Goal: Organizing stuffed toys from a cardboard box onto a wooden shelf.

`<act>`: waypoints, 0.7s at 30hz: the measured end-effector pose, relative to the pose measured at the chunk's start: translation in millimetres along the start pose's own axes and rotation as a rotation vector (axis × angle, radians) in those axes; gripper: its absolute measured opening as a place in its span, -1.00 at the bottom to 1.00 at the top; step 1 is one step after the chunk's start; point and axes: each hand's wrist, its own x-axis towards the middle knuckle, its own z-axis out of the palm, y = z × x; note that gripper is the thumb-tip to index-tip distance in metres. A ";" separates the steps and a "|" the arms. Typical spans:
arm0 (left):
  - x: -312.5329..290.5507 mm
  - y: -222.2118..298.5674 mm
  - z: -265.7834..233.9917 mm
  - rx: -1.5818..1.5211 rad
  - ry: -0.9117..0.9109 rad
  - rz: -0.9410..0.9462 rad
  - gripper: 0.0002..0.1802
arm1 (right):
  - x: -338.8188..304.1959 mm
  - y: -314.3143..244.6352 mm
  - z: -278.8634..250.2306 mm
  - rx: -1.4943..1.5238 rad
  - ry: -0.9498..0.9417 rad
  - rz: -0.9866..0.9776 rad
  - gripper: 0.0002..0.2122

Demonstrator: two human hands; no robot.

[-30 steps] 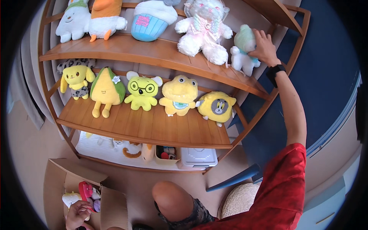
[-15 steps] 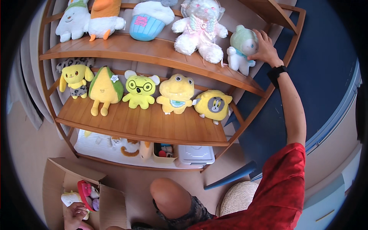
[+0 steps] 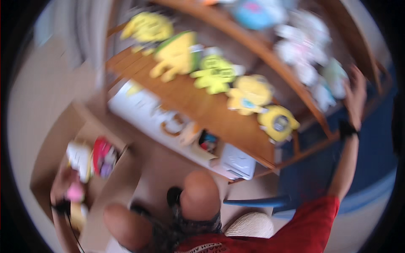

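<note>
The picture is smeared by motion. High on the right, my right hand point(image 3: 357, 90) is beside a white and pale green plush toy point(image 3: 333, 82) on the shelf's upper board. Its fingers stretch upward along the toy's side, not wrapped round it; whether they touch it is unclear. At the lower left, my left hand point(image 3: 63, 181) reaches into an open cardboard box point(image 3: 112, 185), next to a pink thing point(image 3: 75, 192). Its fingers are too blurred to show a grip. Also in the box are a white plush toy point(image 3: 79, 159) and a red item point(image 3: 102, 156) with purple in it.
A wooden shelf unit point(image 3: 190, 99) holds several yellow plush toys on its middle board and a white fluffy plush point(image 3: 301, 48) above. Low down stands a lidded clear bin point(image 3: 237, 161). A blue slanted bar point(image 3: 257, 202) and a woven pouf point(image 3: 251, 225) are near my knees.
The view has swung down and left and tilted, showing more of the box. My right hand's fingers have straightened beside the green and white plush. My left hand has moved away from the red item.
</note>
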 end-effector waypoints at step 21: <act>141.8 -104.7 30.1 0.564 0.256 -0.050 -0.36 | -99.7 -419.5 220.6 1.269 -0.925 0.027 -0.85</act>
